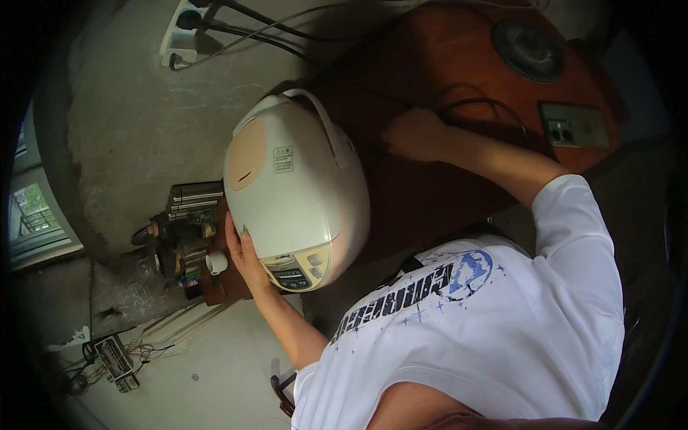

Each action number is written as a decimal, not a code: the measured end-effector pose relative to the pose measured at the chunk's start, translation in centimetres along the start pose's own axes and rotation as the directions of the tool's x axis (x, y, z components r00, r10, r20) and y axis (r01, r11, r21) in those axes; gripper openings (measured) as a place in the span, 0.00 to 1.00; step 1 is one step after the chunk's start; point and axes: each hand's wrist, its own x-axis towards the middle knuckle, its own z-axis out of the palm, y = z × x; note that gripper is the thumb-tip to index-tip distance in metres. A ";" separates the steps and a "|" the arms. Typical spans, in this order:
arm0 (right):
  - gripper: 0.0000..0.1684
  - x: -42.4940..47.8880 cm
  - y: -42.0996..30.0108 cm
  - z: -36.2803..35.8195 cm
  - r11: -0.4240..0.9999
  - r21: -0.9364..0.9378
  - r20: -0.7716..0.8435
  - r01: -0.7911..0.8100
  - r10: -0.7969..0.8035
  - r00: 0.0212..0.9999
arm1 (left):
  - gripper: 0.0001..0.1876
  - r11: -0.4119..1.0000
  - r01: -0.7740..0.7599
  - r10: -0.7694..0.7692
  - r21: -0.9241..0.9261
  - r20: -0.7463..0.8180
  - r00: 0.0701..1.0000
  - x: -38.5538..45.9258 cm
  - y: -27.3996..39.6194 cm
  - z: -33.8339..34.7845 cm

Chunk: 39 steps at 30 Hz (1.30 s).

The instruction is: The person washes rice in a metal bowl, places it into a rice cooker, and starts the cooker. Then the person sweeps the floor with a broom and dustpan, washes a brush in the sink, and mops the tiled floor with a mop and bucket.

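A white rice cooker (290, 204) with a peach-coloured lid panel, a carrying handle and a front control panel stands on a reddish-brown wooden table (441, 59). My left hand (247, 258) lies against its left side near the control panel, fingers and thumb apart. To the right of the cooker, my right hand (416, 134) is low over the dark, shaded part of the table, its fingers curled. Shadow hides whether it holds anything. A black cable (484, 100) arcs over the table just beyond my right wrist.
A smartphone (575, 126) and a round dark disc (528, 51) lie on the table's right part. A power strip (180, 32) with plugs is at the upper left. Steel containers (196, 193) and a white cup (216, 263) stand left of the cooker. Wired electrical parts (114, 357) are at the lower left.
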 end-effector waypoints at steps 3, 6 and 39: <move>0.11 1.4 2.1 -0.4 0.976 0.202 -0.086 -0.077 0.096 0.992 | 0.32 1.000 0.022 -0.022 0.017 -0.012 1.000 0.1 0.2 0.5; 0.11 3.3 3.4 -0.3 0.949 0.315 -0.144 -0.015 0.063 0.988 | 0.33 0.996 -0.012 0.013 0.088 -0.015 1.000 0.3 0.4 0.8; 0.12 11.2 5.6 1.2 0.865 0.427 -0.123 0.265 -0.234 0.964 | 0.40 0.946 -0.007 0.013 0.323 -0.016 1.000 0.8 0.0 0.5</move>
